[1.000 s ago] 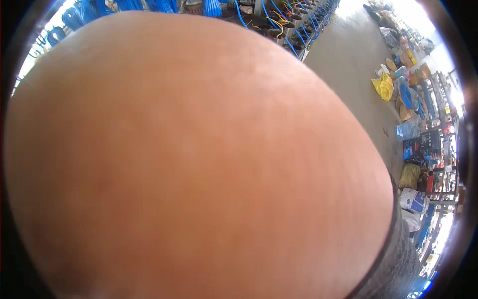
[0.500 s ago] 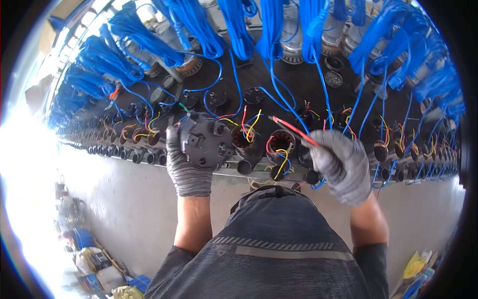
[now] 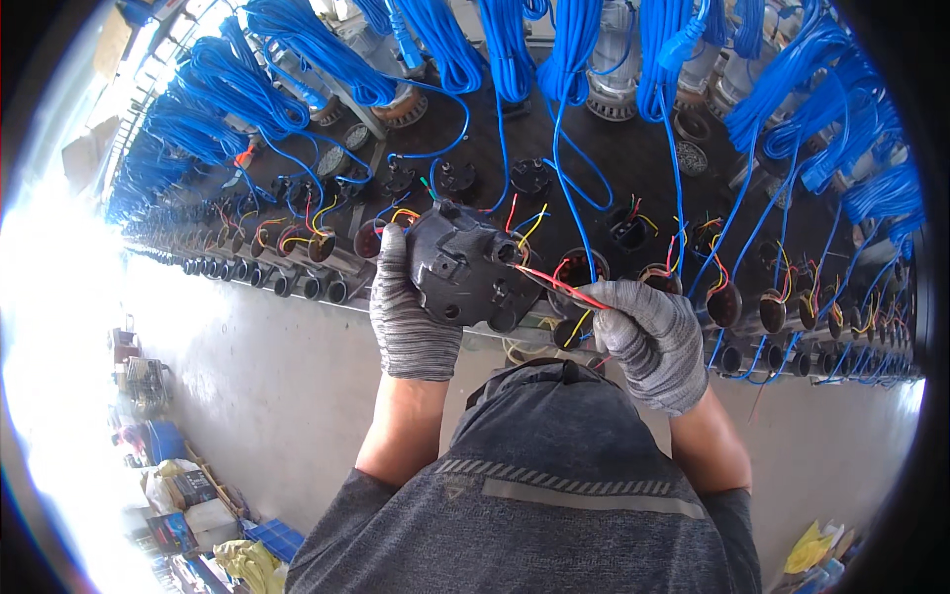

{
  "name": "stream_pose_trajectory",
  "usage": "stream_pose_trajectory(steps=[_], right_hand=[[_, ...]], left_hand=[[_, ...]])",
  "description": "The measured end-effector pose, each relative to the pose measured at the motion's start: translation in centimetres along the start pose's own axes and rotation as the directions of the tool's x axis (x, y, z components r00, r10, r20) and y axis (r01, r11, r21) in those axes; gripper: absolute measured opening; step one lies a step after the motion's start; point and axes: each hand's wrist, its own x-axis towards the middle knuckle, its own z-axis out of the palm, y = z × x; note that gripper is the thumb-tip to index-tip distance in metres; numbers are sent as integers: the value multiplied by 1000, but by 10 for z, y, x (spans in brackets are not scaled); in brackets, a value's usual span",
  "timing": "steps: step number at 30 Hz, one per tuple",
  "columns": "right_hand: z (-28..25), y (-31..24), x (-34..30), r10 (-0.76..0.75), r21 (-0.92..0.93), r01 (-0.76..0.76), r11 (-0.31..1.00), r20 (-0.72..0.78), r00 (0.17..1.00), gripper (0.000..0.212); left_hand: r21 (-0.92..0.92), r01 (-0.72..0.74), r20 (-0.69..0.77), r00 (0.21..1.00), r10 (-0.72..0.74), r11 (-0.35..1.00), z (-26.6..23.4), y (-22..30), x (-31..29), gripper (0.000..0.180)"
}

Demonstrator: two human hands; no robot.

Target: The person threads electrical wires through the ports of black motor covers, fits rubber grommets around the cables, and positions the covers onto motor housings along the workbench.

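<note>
My left hand (image 3: pixel 420 322), in a grey knit glove, holds up a round black plastic cover (image 3: pixel 461 265) with moulded recesses and holes. My gloved right hand (image 3: pixel 653 342) pinches a slim red and dark wire-like piece (image 3: pixel 564 286). Its far end meets the cover's right side, near a round hole; whether it goes in cannot be made out. Just behind the cover, red and yellow wires (image 3: pixel 531 230) rise from an open motor housing that is mostly hidden. Another open housing (image 3: pixel 582 265) stands behind the wire-like piece.
Bundles of blue cable (image 3: pixel 574 59) hang along the far side, their ends trailing onto the dark bench (image 3: pixel 623 148). Rows of open housings (image 3: pixel 322 247) with coloured wires line the near edge. Round black caps (image 3: pixel 529 176) lie behind them. Boxes and bags (image 3: pixel 213 520) sit on the floor at lower left.
My right hand has moved left and slightly down, bringing the wire-like piece from apart to the cover. The whole view has shifted, with the bench now further right in it.
</note>
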Motion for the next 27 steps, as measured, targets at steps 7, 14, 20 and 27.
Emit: stream_pose_trajectory(steps=[7,14,20,27], right_hand=[[3,-2,5,84,157,-81,984,-15,996,19],[5,-4,10,-24,-112,19,993,-42,999,15],[5,-12,11,-104,-253,96,963,-19,994,19],[7,0,6,-200,-294,202,934,40,979,23]], left_hand=[[0,5,-29,1000,-5,1000,2,-3,-6,52],[65,-39,-27,999,41,997,5,-6,-8,51],[232,-195,-42,977,210,953,1,-9,-8,50],[124,-90,-37,995,96,988,5,-8,-7,50]])
